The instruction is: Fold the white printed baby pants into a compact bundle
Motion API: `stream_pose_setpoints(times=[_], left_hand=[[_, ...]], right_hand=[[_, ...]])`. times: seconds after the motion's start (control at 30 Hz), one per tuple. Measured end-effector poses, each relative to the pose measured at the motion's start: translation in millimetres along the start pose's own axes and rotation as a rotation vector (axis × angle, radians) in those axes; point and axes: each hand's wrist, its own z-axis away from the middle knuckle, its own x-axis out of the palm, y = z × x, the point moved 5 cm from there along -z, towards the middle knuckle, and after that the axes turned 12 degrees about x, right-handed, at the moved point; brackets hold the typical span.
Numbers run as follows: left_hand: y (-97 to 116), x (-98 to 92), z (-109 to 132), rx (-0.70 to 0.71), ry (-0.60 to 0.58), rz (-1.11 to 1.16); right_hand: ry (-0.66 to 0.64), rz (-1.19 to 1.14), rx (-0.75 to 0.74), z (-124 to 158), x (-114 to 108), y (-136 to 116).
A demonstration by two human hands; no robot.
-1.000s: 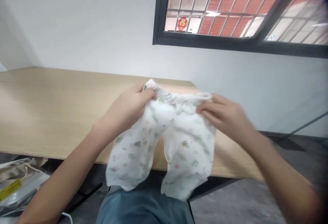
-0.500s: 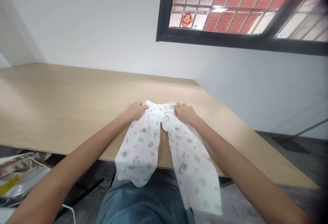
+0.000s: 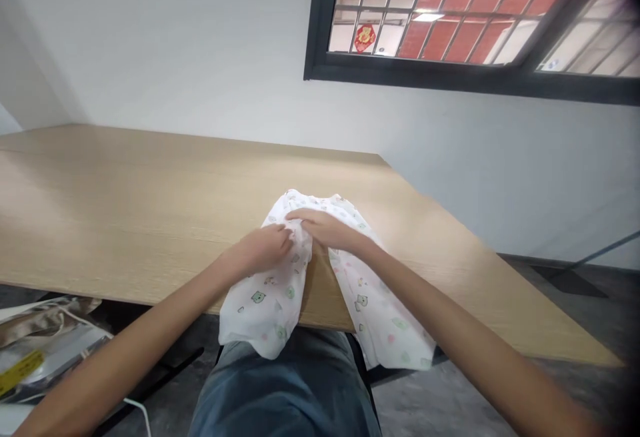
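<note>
White baby pants (image 3: 263,310) with small green and pink prints lie on the wooden table (image 3: 150,190), their legs hanging over the near edge. My left hand (image 3: 265,250) is curled on the upper left leg, gripping a gathered bit of cloth. Across the middle of the waist lies my right hand (image 3: 323,229), fingers extended and pointing left, flat on the fabric. Parts of the cloth beneath both hands are hidden.
My jeans-covered lap (image 3: 285,390) sits below the table's near edge. A foil bag with a yellow label (image 3: 40,347) lies low at the left, and a white cable (image 3: 135,407) runs beside it. Grey floor (image 3: 475,397) shows at the right.
The pants went from held up in the air to lying on the table. My hands, first at the waist's two sides, have now come together, with the right crossing toward the left.
</note>
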Motion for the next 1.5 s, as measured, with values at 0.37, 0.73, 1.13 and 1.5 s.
stream_pose_setpoints(times=[0.37,0.73,1.13,1.5], left_hand=[[86.6,31.6,127.8,0.007,0.266,-0.256],[87.0,-31.9,22.2,0.144,-0.038,0.119],[174.1,42.0,-46.4,0.325,-0.218,0.146],[220.6,73.0,-20.9,0.035,0.491,-0.208]], right_hand=[[-0.044,0.095,0.187,-74.6,31.3,12.7],[-0.101,-0.076,0.285,21.3,-42.1,70.3],[-0.167,-0.084,0.290,7.1,-18.8,121.5],[0.379,-0.204,0.531,8.0,-19.2,141.2]])
